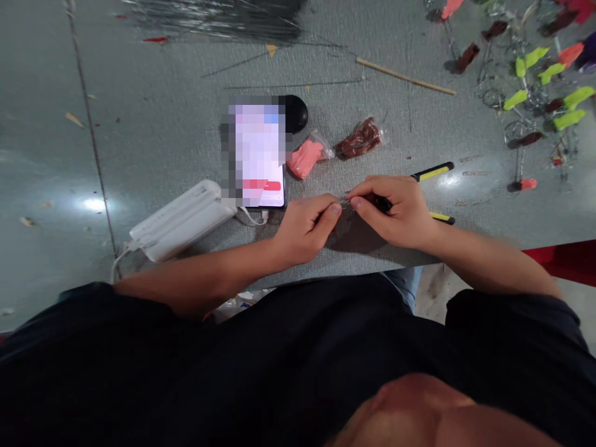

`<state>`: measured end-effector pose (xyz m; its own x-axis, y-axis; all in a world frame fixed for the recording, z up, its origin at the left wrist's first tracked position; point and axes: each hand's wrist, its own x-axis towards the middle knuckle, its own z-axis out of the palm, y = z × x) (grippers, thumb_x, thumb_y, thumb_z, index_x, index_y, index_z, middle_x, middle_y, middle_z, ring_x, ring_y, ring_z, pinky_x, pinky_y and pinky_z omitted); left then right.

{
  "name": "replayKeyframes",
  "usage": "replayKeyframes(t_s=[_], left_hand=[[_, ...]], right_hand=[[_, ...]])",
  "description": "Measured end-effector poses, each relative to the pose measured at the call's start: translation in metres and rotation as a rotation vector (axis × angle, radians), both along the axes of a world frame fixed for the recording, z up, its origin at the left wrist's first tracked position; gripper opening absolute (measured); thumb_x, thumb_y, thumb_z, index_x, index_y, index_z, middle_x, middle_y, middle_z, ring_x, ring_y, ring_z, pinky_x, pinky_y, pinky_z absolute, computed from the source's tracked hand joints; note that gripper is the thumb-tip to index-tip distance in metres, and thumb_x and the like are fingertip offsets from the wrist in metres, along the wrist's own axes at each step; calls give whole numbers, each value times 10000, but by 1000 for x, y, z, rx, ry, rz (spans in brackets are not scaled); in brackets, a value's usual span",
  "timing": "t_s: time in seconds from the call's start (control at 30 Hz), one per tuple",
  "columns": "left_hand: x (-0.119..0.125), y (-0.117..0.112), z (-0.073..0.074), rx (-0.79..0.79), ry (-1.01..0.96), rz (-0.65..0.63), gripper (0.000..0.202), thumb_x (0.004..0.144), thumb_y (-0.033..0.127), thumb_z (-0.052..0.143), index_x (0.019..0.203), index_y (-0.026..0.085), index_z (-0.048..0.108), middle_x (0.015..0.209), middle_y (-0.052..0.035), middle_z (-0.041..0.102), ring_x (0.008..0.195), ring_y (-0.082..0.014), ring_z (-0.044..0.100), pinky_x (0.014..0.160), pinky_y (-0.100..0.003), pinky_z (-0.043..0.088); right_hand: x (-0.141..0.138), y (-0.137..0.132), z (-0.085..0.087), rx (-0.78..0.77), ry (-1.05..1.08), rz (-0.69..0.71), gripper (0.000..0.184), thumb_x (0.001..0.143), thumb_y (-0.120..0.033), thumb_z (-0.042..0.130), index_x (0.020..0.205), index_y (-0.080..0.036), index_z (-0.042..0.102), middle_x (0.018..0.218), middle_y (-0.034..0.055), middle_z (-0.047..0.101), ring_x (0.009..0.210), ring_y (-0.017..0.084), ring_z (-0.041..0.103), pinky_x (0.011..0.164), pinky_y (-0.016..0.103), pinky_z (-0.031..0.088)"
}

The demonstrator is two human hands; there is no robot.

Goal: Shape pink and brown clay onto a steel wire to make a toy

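Note:
Near the table's front edge, my left hand (310,226) and my right hand (395,208) meet, fingertips pinched close together. A short, thin piece of wire (344,202) shows between them, gripped from both sides; its full shape is hidden by the fingers. Pliers with black-and-yellow handles (435,172) lie partly under my right hand, their jaws hidden. Just beyond the hands are a plastic-wrapped lump of pink clay (306,159) and a wrapped lump of brown clay (362,139).
Left of the hands are a lit phone (274,197) and a white power bank (181,218) joined by a cable. A black round object (296,114) touches the phone. A thin stick (405,76), dark wires (218,18) and several clay-tipped wire pieces (531,59) lie farther back.

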<state>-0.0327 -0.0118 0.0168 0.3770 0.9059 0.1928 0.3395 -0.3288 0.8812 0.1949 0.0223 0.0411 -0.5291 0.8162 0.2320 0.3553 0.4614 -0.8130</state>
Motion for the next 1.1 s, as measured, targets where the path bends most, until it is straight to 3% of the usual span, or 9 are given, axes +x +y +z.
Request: replayKeyframes(t_s=[0.27, 0.47, 0.67, 0.87, 1.1], left_hand=[[1, 3, -8, 121, -10, 65, 329, 1154, 346, 528, 915, 200, 700, 808, -38, 735, 758, -172, 686, 723, -318, 517], [2, 3, -8, 144, -34, 70, 316, 1119, 406, 651, 893, 193, 708, 743, 1, 695, 637, -120, 606, 617, -270, 450], [3, 2, -8, 135, -27, 87, 207, 1082, 313, 649, 937, 199, 741, 794, -21, 743, 707, -145, 667, 678, -291, 507], [2, 3, -7, 139, -17, 43, 250, 1104, 301, 604, 961, 172, 763, 816, -43, 775, 740, -155, 705, 703, -291, 532], [1, 1, -5, 60, -2, 34, 239, 1093, 267, 567, 1057, 157, 775, 911, -56, 828, 788, -155, 741, 735, -281, 564]], right_hand=[[6, 9, 1, 98, -57, -12, 189, 1089, -288, 637, 983, -222, 778, 803, 15, 749, 677, 142, 610, 677, 314, 467], [8, 9, 0, 308, -103, 59, 188, 1086, -249, 608, 1026, -236, 786, 804, 15, 746, 668, 152, 610, 661, 325, 454], [11, 6, -5, 428, -200, 36, 184, 1076, -296, 625, 1030, -264, 801, 806, 9, 767, 691, 173, 644, 688, 354, 462], [13, 9, -1, 458, -158, 46, 160, 1076, -306, 659, 994, -231, 774, 744, -9, 733, 641, 146, 608, 645, 330, 443], [9, 7, -1, 332, -90, 34, 231, 1101, -397, 701, 1003, -198, 761, 743, -21, 703, 620, 107, 585, 626, 278, 429]])
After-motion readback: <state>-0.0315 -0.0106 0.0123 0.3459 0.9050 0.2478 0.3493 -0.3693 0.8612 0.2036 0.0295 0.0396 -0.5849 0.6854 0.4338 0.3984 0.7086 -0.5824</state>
